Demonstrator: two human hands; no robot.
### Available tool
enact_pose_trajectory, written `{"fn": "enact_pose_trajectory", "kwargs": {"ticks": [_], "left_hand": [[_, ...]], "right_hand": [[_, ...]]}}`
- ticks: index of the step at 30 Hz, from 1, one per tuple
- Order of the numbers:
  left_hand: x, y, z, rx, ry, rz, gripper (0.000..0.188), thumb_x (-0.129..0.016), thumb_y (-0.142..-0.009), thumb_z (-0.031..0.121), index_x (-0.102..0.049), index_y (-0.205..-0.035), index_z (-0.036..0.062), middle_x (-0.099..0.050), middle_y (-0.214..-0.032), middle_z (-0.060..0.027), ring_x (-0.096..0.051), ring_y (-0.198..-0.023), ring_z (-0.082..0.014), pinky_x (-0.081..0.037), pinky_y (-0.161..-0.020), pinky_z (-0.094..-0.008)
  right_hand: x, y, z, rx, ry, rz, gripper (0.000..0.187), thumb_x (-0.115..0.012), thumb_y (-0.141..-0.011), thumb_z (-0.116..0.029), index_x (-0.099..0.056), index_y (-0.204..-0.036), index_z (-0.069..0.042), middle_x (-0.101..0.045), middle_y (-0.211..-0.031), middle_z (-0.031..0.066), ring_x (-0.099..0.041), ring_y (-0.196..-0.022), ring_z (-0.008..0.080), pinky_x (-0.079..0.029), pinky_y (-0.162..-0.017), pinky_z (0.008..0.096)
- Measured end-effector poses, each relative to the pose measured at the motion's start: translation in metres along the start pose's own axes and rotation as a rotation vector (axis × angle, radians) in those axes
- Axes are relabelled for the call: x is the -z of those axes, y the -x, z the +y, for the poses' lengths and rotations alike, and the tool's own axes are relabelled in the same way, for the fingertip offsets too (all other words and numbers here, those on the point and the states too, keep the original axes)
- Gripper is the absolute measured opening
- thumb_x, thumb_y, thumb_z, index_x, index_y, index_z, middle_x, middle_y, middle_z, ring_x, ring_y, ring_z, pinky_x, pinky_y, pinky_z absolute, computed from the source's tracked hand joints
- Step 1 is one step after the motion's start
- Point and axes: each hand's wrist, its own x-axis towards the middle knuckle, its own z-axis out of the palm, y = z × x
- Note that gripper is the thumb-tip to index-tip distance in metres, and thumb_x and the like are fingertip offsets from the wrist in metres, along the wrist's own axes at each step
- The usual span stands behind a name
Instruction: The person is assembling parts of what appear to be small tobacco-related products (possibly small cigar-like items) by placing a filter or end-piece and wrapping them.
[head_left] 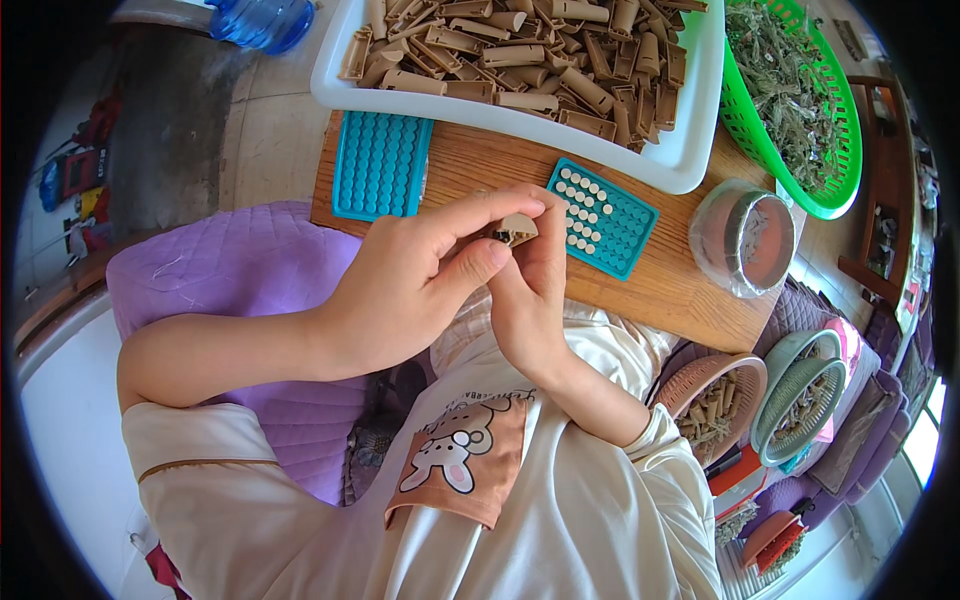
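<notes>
Close together over the table's near edge, both hands grip one small tan plastic piece (515,230), like the curved half-shells in the bin. My left hand (400,265) comes from the left, its thumb and fingers closed about the piece. From below, my right hand (530,300) pinches it at the other side. Fingers hide most of the piece; its open end shows dark inside. Just right of my hands lies a teal tray (628,228) with small white discs (582,243) in some of its round pockets.
A white bin (335,95) heaped with tan half-shells (520,55) stands at the far side. Left is another teal tray (380,165). On the right are a plastic-wrapped round container (708,250), a green basket (848,150) and a pink basket (755,385). The wooden table (470,160) supports the trays.
</notes>
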Motion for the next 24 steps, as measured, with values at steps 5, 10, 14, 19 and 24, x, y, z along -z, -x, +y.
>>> {"fn": "enact_pose_trajectory", "kwargs": {"ticks": [5, 10, 14, 19, 24], "left_hand": [[0.002, -0.002, -0.003, 0.157, 0.599, -0.113, 0.032, -0.043, -0.087, 0.016, -0.041, -0.117, 0.0055, -0.051, -0.106, -0.0071, -0.055, -0.086, -0.0133, -0.046, -0.076, -0.0249], [0.004, -0.002, 0.004, 0.382, 0.695, -0.169, 0.031, -0.042, -0.088, 0.017, -0.039, -0.117, 0.0063, -0.052, -0.103, -0.0092, -0.056, -0.085, -0.0134, -0.048, -0.075, -0.0255], [0.004, -0.004, 0.005, 0.419, 0.716, -0.182, 0.031, -0.041, -0.088, 0.017, -0.039, -0.117, 0.0064, -0.053, -0.102, -0.0108, -0.057, -0.085, -0.0145, -0.048, -0.073, -0.0257], [0.003, -0.005, 0.004, 0.447, 0.729, -0.212, 0.031, -0.042, -0.088, 0.015, -0.039, -0.117, 0.0057, -0.053, -0.102, -0.0102, -0.057, -0.085, -0.0151, -0.048, -0.073, -0.0257], [0.002, -0.005, 0.002, 0.472, 0.755, -0.235, 0.033, -0.044, -0.087, 0.016, -0.039, -0.117, 0.0046, -0.054, -0.101, -0.0097, -0.057, -0.085, -0.0158, -0.049, -0.073, -0.026]], "right_hand": [[0.024, -0.006, -0.019, -0.107, -0.09, -0.228, 0.034, -0.054, -0.074, 0.0, -0.041, -0.105, -0.001, -0.05, -0.089, 0.0048, -0.05, -0.078, 0.009, -0.044, -0.066, 0.0217], [0.099, -0.019, -0.014, 0.074, 0.804, 0.112, 0.023, -0.058, -0.072, -0.003, -0.051, -0.094, -0.003, -0.059, -0.083, 0.006, -0.056, -0.068, 0.0125, -0.045, -0.062, 0.0248], [0.123, -0.022, 0.003, 0.219, 1.17, 0.295, 0.017, -0.057, -0.073, -0.003, -0.052, -0.089, -0.004, -0.059, -0.078, 0.0101, -0.058, -0.07, 0.0232, -0.046, -0.06, 0.031], [0.129, -0.025, 0.018, 0.364, 1.384, 0.213, 0.014, -0.056, -0.073, -0.002, -0.052, -0.087, -0.004, -0.058, -0.075, 0.0099, -0.056, -0.069, 0.0252, -0.045, -0.058, 0.034], [0.123, -0.025, 0.013, 0.378, 1.338, 0.211, 0.011, -0.056, -0.073, 0.0, -0.053, -0.084, -0.003, -0.058, -0.073, 0.0083, -0.056, -0.065, 0.0223, -0.045, -0.056, 0.0304]]}}
